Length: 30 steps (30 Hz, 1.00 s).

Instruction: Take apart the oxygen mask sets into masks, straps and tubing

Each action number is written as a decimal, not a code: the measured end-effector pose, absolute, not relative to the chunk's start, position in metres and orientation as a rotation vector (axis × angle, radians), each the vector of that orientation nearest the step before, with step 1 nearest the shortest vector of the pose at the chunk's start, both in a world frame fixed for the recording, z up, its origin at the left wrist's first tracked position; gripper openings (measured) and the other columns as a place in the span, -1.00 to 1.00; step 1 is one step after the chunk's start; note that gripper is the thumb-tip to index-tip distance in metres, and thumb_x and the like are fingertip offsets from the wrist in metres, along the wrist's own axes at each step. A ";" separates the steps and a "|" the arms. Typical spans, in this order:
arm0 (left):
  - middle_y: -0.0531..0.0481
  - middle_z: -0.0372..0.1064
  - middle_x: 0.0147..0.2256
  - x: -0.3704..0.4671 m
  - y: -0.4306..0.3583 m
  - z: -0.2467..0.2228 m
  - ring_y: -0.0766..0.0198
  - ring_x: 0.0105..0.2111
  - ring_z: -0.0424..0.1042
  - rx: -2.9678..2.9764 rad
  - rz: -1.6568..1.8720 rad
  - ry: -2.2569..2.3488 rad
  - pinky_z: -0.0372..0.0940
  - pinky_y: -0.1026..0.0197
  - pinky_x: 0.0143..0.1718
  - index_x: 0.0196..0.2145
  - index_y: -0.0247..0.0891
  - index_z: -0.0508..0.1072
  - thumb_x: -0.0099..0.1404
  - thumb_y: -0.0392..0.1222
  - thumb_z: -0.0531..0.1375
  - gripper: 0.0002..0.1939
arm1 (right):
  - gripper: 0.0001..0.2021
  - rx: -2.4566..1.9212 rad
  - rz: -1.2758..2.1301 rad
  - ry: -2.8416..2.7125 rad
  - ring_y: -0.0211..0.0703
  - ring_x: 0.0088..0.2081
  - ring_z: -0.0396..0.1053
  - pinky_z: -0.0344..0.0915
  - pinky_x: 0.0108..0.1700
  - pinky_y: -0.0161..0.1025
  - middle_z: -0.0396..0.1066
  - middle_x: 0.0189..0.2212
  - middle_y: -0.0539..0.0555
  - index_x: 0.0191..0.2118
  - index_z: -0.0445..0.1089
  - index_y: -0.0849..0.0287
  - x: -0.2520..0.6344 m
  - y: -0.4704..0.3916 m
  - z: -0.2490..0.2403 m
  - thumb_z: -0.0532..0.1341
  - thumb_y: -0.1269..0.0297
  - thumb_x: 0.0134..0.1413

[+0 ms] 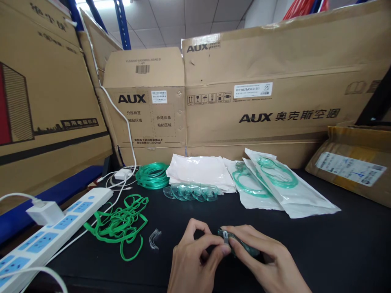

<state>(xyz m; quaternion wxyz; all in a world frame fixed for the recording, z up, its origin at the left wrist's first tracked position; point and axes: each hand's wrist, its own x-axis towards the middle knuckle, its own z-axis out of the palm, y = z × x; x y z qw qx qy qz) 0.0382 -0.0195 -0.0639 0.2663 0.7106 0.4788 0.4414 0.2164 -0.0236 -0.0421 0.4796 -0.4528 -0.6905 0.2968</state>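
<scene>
Near the front of the black table, my left hand (198, 256) pinches a small metal strip (225, 237) at its fingertips. My right hand (262, 252) grips a clear green mask (244, 245), mostly hidden under the fingers, with the strip lying against its edge. Both hands' fingertips almost meet there. Several thin clear strips (154, 239) lie to the left of my left hand. Beyond the hands, a row of clear green masks (192, 192) rests in front of a stack of white bags (200, 173).
Green elastic straps (122, 224) lie tangled at the left beside a white power strip (45, 238) and cables. Coiled green tubing (152, 176) sits behind them. Packaged tubing (281, 175) lies at the back right, near a taped box (354, 162). Cardboard boxes (275, 97) wall the back.
</scene>
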 end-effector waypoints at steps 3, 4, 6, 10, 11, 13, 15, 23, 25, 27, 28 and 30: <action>0.04 0.30 -0.21 0.038 -0.020 -0.062 0.53 -0.62 0.19 1.901 1.189 1.276 0.14 0.36 -0.53 -0.28 -0.13 0.64 0.39 -0.16 0.20 -0.81 | -0.76 -1.123 0.680 -1.708 -0.08 -0.12 0.56 0.46 -0.06 -0.32 0.63 -0.11 0.09 -0.02 0.63 -0.02 0.217 -0.023 -0.044 0.30 0.15 0.25; 0.04 0.30 -0.22 0.038 -0.019 -0.062 0.53 -0.61 0.20 1.900 1.185 1.276 0.14 0.37 -0.53 -0.28 -0.12 0.64 0.39 -0.16 0.21 -0.81 | -0.76 -1.135 0.660 -1.709 -0.07 -0.11 0.57 0.46 -0.06 -0.32 0.63 -0.11 0.09 -0.02 0.64 -0.02 0.217 -0.023 -0.045 0.30 0.15 0.25; 0.05 0.30 -0.22 0.038 -0.019 -0.060 0.52 -0.60 0.21 1.899 1.172 1.272 0.13 0.36 -0.52 -0.28 -0.11 0.64 0.38 -0.16 0.21 -0.82 | -0.75 -1.165 0.628 -1.703 -0.06 -0.09 0.56 0.46 -0.06 -0.33 0.62 -0.11 0.10 -0.02 0.64 -0.01 0.217 -0.021 -0.047 0.30 0.15 0.24; 0.04 0.33 -0.21 0.038 -0.019 -0.059 0.50 -0.58 0.23 1.912 1.157 1.256 0.13 0.36 -0.53 -0.28 -0.09 0.64 0.37 -0.17 0.22 -0.84 | -0.72 -1.223 0.618 -1.708 -0.05 -0.04 0.55 0.45 -0.02 -0.34 0.60 -0.06 0.11 0.01 0.61 0.02 0.218 -0.018 -0.049 0.28 0.12 0.25; 0.04 0.34 -0.21 0.039 -0.019 -0.058 0.49 -0.58 0.23 1.913 1.156 1.256 0.13 0.36 -0.53 -0.28 -0.10 0.64 0.37 -0.16 0.22 -0.84 | -0.71 -1.237 0.626 -1.712 -0.06 -0.02 0.54 0.44 -0.01 -0.33 0.59 -0.04 0.11 0.01 0.60 0.02 0.218 -0.018 -0.048 0.26 0.10 0.26; 0.04 0.35 -0.21 0.040 -0.019 -0.057 0.48 -0.58 0.25 1.898 1.167 1.278 0.16 0.36 -0.52 -0.28 -0.11 0.62 0.36 -0.15 0.23 -0.86 | -0.68 -1.261 0.636 -1.708 -0.06 0.02 0.52 0.42 0.03 -0.33 0.56 0.01 0.11 0.03 0.58 0.03 0.217 -0.017 -0.047 0.23 0.06 0.29; 0.03 0.38 -0.19 0.040 -0.020 -0.057 0.45 -0.56 0.30 1.857 1.204 1.321 0.20 0.36 -0.51 -0.21 -0.12 0.59 0.34 -0.15 0.24 -0.88 | -0.67 -1.295 0.634 -1.689 -0.05 0.06 0.50 0.40 0.06 -0.32 0.55 0.02 0.09 0.03 0.56 0.02 0.217 -0.018 -0.047 0.24 0.02 0.27; 0.00 0.44 0.08 0.036 -0.016 -0.065 0.30 -0.29 0.52 1.954 1.276 1.092 0.37 0.35 -0.39 0.05 0.01 0.54 0.44 -0.17 0.15 -0.71 | -0.72 -1.319 0.723 -1.597 -0.16 -0.14 0.54 0.38 -0.08 -0.44 0.58 -0.23 -0.03 -0.13 0.43 0.01 0.214 -0.019 -0.046 0.27 -0.06 0.21; 0.01 0.49 0.04 0.036 -0.015 -0.065 0.27 -0.29 0.53 1.979 1.231 1.096 0.40 0.33 -0.34 0.06 -0.01 0.55 0.37 -0.22 0.22 -0.68 | -0.73 -1.315 0.745 -1.633 -0.19 -0.17 0.52 0.36 -0.13 -0.46 0.55 -0.25 -0.04 -0.19 0.44 0.02 0.214 -0.020 -0.043 0.24 -0.07 0.24; 0.04 0.51 0.03 0.036 -0.015 -0.064 0.22 -0.24 0.54 1.994 1.169 1.112 0.43 0.32 -0.29 0.06 -0.01 0.56 0.25 -0.31 0.31 -0.57 | -0.70 -1.325 0.772 -1.641 -0.18 -0.18 0.51 0.36 -0.15 -0.45 0.54 -0.27 -0.04 -0.20 0.45 0.04 0.215 -0.021 -0.041 0.21 -0.09 0.26; 0.05 0.52 0.03 0.036 -0.015 -0.063 0.21 -0.22 0.54 2.000 1.141 1.114 0.44 0.32 -0.27 0.07 0.00 0.56 0.20 -0.35 0.33 -0.51 | -0.69 -1.328 0.783 -1.640 -0.17 -0.19 0.51 0.36 -0.15 -0.45 0.53 -0.28 -0.04 -0.21 0.45 0.04 0.215 -0.021 -0.040 0.20 -0.09 0.27; 0.08 0.52 0.03 0.036 -0.015 -0.061 0.22 -0.23 0.54 2.005 1.104 1.114 0.44 0.30 -0.22 0.08 0.02 0.56 0.16 -0.41 0.33 -0.45 | -0.69 -1.338 0.792 -1.638 -0.16 -0.21 0.51 0.37 -0.16 -0.44 0.53 -0.32 -0.04 -0.23 0.46 0.05 0.217 -0.022 -0.040 0.20 -0.09 0.27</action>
